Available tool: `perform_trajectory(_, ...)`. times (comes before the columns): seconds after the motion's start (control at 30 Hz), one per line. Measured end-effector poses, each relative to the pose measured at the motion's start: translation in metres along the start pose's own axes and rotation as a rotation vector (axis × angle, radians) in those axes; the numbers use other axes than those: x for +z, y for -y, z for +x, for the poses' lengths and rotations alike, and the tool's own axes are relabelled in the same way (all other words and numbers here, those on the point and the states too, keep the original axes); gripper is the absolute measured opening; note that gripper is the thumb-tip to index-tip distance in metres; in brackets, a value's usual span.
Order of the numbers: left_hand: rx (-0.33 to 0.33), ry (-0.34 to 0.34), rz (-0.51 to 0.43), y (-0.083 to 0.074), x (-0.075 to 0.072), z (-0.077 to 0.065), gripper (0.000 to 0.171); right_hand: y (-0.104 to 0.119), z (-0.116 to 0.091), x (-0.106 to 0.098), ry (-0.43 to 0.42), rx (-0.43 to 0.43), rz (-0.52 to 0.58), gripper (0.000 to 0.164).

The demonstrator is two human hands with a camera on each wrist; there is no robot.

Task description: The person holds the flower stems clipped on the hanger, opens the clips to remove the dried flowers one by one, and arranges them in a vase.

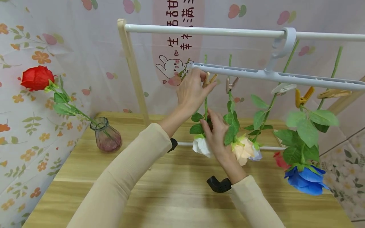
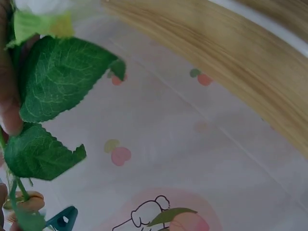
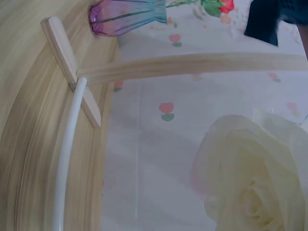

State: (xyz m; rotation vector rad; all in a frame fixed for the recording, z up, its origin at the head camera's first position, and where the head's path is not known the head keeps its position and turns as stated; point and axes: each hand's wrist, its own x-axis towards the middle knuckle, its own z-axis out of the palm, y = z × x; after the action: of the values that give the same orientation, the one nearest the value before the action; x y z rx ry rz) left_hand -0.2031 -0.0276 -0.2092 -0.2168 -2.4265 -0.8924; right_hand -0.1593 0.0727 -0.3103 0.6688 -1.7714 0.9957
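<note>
My left hand (image 1: 192, 90) is up at the left end of a pale grey hanger (image 1: 236, 70), pinching a light wooden clothespin (image 1: 209, 79) between thumb and fingers. Below it my right hand (image 1: 217, 131) grips the stem of an upside-down white rose (image 1: 201, 146) by its leaves (image 1: 196, 129). That stem runs up past the clothespin. The left wrist view shows the rose's leaves (image 2: 62, 79) close by, with fingertips (image 2: 9, 113) against them and a teal clothespin (image 2: 63, 219) lower down. Big in the right wrist view is a pale rose head (image 3: 250, 183).
Peach (image 1: 243, 150) and blue (image 1: 306, 179) roses, among others, hang head-down from clothespins along the hanger. Its hook (image 1: 289, 39) loops over a white rod (image 1: 205, 30) on a wooden frame (image 1: 132, 69). At left a glass vase (image 1: 106, 134) holds a red rose (image 1: 37, 78).
</note>
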Motion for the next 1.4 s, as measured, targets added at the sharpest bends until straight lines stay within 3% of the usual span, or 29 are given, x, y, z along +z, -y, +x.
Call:
perform_trajectory(0.23,0.080,-0.043,0.179,-0.002,0.008,0.009,0.040,0.002,0.000,0.000,0.027,-0.018,-0.072,0.030)
perform_trajectory(0.57,0.125,-0.040,0.289,-0.004,0.011,0.018,0.035,0.010,0.002,-0.005,0.101,-0.003,-0.143,0.035)
perform_trajectory(0.73,0.144,-0.050,0.280,-0.005,0.009,0.018,0.030,0.014,0.004,-0.014,0.185,0.085,-0.137,0.037)
perform_trajectory(1.0,0.209,-0.121,0.232,-0.006,0.010,0.015,0.023,0.016,0.005,-0.023,0.279,0.222,-0.005,0.037)
perform_trajectory(1.17,0.248,-0.149,0.239,-0.005,0.010,0.015,0.022,0.017,0.006,-0.024,0.339,0.255,-0.062,0.033)
perform_trajectory(1.3,0.265,-0.135,0.234,-0.004,0.008,0.014,0.023,0.015,0.004,-0.026,0.441,0.288,-0.095,0.027)
perform_trajectory(1.4,0.213,-0.078,0.184,-0.003,0.005,0.014,0.027,0.018,0.002,-0.030,0.504,0.345,-0.032,0.028)
